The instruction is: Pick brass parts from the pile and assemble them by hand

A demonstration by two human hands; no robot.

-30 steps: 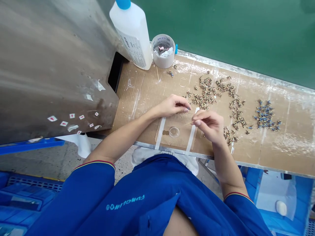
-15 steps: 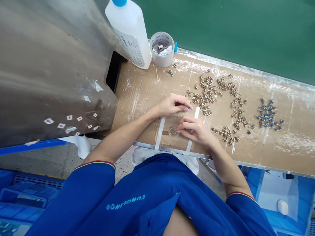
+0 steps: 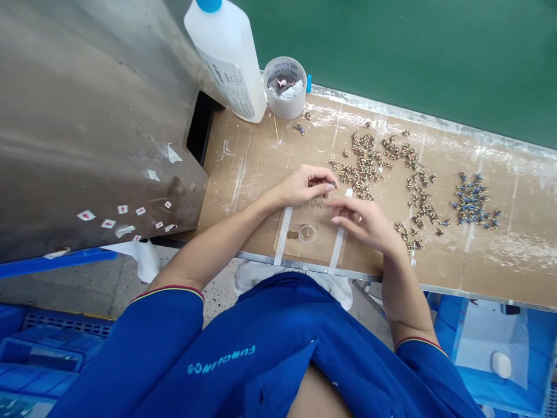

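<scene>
My left hand (image 3: 308,184) is closed in a pinch above the cardboard, with a tiny bluish spot at its fingertips; what it grips is too small to make out. Beneath those fingers lies a cluster of thin small pieces (image 3: 317,202), partly covered. To the right, my right hand (image 3: 364,223) has thumb and fingers apart, and nothing shows between them. A small round clear dish (image 3: 307,233) rests between two white tape strips, left of my right hand. Just beyond the hands spreads a heap of small brass-coloured metal parts (image 3: 363,162).
Blue-and-brass parts (image 3: 472,200) lie piled farther right on the cardboard-covered bench (image 3: 517,244). A white bottle (image 3: 230,69) and a tape roll (image 3: 287,104) with scraps inside stand at the back left. A metal panel (image 3: 96,133) rises on the left; a green surface (image 3: 413,58) lies behind.
My right hand has left the clear dish, moving up and to the right, and its fingers have spread. My left hand stays almost in place, its pinch drawn slightly left.
</scene>
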